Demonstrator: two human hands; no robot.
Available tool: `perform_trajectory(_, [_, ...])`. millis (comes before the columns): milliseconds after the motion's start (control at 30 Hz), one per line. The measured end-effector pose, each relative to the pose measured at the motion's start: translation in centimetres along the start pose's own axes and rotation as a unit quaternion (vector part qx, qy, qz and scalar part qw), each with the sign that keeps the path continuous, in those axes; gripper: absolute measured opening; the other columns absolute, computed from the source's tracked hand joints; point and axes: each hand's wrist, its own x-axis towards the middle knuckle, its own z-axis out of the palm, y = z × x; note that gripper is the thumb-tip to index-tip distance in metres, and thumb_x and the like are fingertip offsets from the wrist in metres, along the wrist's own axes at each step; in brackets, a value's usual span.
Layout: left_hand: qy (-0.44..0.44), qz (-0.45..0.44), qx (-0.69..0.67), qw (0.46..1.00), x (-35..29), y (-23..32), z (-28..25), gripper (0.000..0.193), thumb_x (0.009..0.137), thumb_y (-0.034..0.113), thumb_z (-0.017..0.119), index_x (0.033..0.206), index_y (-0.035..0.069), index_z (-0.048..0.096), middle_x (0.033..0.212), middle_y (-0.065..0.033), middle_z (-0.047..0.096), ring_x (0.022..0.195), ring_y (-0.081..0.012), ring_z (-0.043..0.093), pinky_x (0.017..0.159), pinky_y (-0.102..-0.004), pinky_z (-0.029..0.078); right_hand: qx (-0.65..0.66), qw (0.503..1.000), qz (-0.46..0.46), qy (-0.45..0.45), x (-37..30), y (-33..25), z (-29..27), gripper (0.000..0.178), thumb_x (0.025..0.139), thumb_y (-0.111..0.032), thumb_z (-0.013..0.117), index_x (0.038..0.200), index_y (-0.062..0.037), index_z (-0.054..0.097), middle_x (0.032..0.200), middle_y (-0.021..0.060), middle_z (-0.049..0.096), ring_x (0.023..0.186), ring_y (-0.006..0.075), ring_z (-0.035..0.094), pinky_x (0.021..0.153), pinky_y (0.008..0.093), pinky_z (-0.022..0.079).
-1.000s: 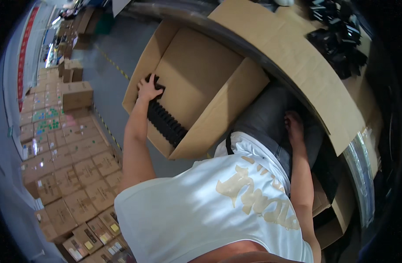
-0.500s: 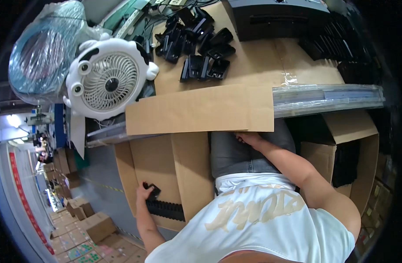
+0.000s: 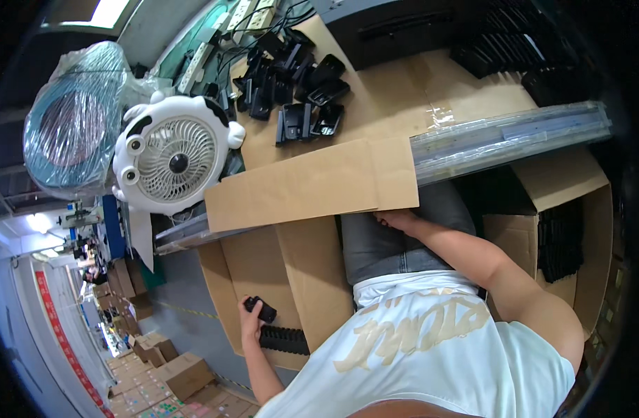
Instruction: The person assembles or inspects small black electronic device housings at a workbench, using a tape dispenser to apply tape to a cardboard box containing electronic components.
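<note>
While my left hand (image 3: 252,322) gripped a black part (image 3: 261,308) over the box (image 3: 253,279), my right hand (image 3: 396,220), fingers unclear, rested under the flap (image 3: 312,184); a loose grip could have dropped it among the row (image 3: 285,339)

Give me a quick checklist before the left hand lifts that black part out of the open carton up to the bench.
1. Grip: left hand is closed on one small black part: ok.
2. Part free of the row of black parts in the open carton: it appears lifted above them: ok.
3. Right hand position: resting at the bench edge on the lap, holding nothing visible: ok.
4. Lifting path: a cardboard flap overhangs the carton: not ok.
5. Landing spot: bare cardboard beside the pile of black parts on the bench: ok.
6. White fan clearance: cannot tell.
</note>
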Motion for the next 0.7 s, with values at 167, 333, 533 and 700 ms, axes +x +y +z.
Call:
perform_trajectory(167, [-0.07, 0.373, -0.039, 0.924, -9.8, 18.7, 7.7, 0.077, 0.061, 0.017, 0.076, 0.129, 0.012, 0.041, 0.126, -0.0084, 0.046, 0.111, -0.0242, 0.048, 0.098, -0.0341, 0.039, -0.047, 0.999, -0.003, -0.015, 0.3, 0.7, 0.5, 0.02, 0.087, -0.024, 0.063, 0.092, -0.0048, 0.066, 0.079, 0.004, 0.064, 0.066, 0.015, 0.057, 0.06, 0.0278, 0.047])
perform_trajectory(333, [-0.118, 0.63, 0.115, 0.759, -9.6, 35.0, 17.8, 0.072, 0.06, 0.006, 0.077, 0.125, 0.01, 0.047, 0.126, -0.0088, 0.048, 0.11, -0.0254, 0.049, 0.101, -0.0346, 0.037, -0.009, 0.999, -0.035, -0.02, 1.2, 1.5, 0.7, 0.016, 0.084, -0.022, 0.061, 0.084, -0.0066, 0.065, 0.073, 0.0043, 0.062, 0.062, 0.0151, 0.055, 0.058, 0.0272, 0.045])
perform_trajectory(533, [-0.129, 0.689, 0.371, 0.609, -1.5, 44.3, 29.3, 0.063, 0.07, 0.012, 0.076, 0.128, 0.013, 0.049, 0.123, -0.0138, 0.046, 0.111, -0.0348, 0.051, 0.097, -0.04, 0.043, 0.057, 0.993, -0.104, 0.001, 2.2, 1.9, 0.5, 0.014, 0.081, -0.021, 0.059, 0.076, -0.0084, 0.064, 0.067, 0.0045, 0.06, 0.058, 0.0151, 0.053, 0.055, 0.0267, 0.043])
perform_trajectory(700, [-0.071, 0.632, 0.508, 0.58, 0.1, 44.2, 32.5, 0.061, 0.074, 0.015, 0.074, 0.13, 0.016, 0.05, 0.139, -0.0196, 0.038, 0.119, -0.039, 0.048, 0.099, -0.0454, 0.043, 0.051, 0.996, -0.077, -0.018, 1.9, 1.8, -0.4, 0.013, 0.087, -0.019, 0.058, 0.085, -0.008, 0.064, 0.072, 0.0033, 0.062, 0.06, 0.0115, 0.055, 0.056, 0.023, 0.045])
